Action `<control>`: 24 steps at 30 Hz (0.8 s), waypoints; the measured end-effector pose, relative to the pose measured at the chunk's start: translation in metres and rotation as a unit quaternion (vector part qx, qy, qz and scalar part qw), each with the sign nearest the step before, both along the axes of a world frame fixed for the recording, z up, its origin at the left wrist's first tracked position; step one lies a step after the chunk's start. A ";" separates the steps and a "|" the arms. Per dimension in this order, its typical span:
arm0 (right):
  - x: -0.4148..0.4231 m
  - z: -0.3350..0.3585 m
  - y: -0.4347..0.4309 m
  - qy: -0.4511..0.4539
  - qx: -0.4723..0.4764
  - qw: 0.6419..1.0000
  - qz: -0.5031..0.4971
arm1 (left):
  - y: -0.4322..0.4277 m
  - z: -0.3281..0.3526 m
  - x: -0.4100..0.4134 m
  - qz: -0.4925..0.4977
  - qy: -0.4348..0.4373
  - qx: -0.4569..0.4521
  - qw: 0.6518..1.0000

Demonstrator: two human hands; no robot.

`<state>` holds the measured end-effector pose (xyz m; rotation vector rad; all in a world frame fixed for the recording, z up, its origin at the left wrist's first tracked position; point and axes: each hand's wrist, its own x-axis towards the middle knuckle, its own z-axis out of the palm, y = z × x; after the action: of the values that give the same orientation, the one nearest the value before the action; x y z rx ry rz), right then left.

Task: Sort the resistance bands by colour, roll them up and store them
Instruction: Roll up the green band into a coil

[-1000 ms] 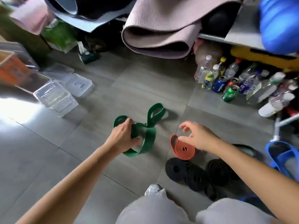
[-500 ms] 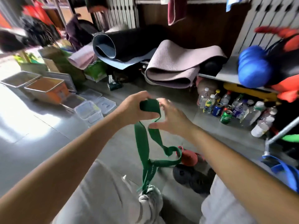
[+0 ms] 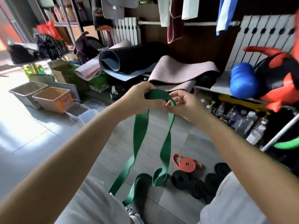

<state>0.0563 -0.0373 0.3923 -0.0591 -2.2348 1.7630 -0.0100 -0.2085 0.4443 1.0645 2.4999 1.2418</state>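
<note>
Green band (image 3: 139,131) held up above the floor (image 3: 48,135) in front of the person, both hands at its top fold. Left hand (image 3: 140,98): fingers curled round the fold, gripping the flat strip. Right hand (image 3: 186,105): thumb and fingers closed in a pinch on the band just beside the left hand, where the right strand turns downward.

Two strands hang from the hands. The left one drops flat. The right one is twisted along its length and forms a small loop low down. The lower end runs between the person's knees towards a shoe (image 3: 131,210).

Orange-red band (image 3: 186,163): rolled into a flat coil with a loose loop at one side, lying on the grey tiles to the right of the hanging strands.

Black bands (image 3: 195,185): several rolled coils clustered on the floor just nearer the person than the orange-red coil, touching one another. A knee partly hides the rightmost.

Clear containers (image 3: 90,113) stand on the floor to the left, beside open bins (image 3: 51,97). Rolled mats (image 3: 182,73) lie behind the hands, and bottles (image 3: 242,120) are grouped at the right
</note>
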 end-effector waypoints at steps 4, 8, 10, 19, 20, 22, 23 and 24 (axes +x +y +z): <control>0.024 -0.021 0.020 -0.036 0.004 0.999 -0.027 | -0.003 -0.058 0.005 -0.040 0.025 -0.187 0.981; 0.040 -0.042 0.026 -0.077 0.023 0.997 0.000 | 0.000 -0.100 0.021 0.013 -0.103 -0.111 0.988; 0.046 -0.049 0.028 -0.077 0.016 0.997 -0.002 | 0.004 -0.107 0.031 -0.030 -0.152 -0.084 0.984; 0.071 -0.075 0.023 -0.083 0.038 0.995 -0.031 | 0.022 -0.128 0.054 0.004 -0.195 0.087 0.977; 0.074 -0.078 0.023 -0.099 0.045 0.994 -0.020 | 0.020 -0.122 0.053 -0.020 -0.222 0.117 0.968; 0.079 -0.084 0.017 -0.123 0.092 0.988 0.011 | 0.018 -0.109 0.051 -0.078 -0.260 0.155 0.950; 0.079 -0.086 0.012 -0.115 0.113 0.987 0.014 | 0.018 -0.105 0.051 -0.100 -0.273 0.168 0.942; 0.078 -0.085 0.005 -0.098 0.109 0.989 0.007 | 0.018 -0.102 0.050 -0.116 -0.286 0.182 0.933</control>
<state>0.1341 -0.0322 0.3070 -0.1784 -2.5604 1.5684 0.0402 -0.1910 0.3426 0.8619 1.7036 1.6821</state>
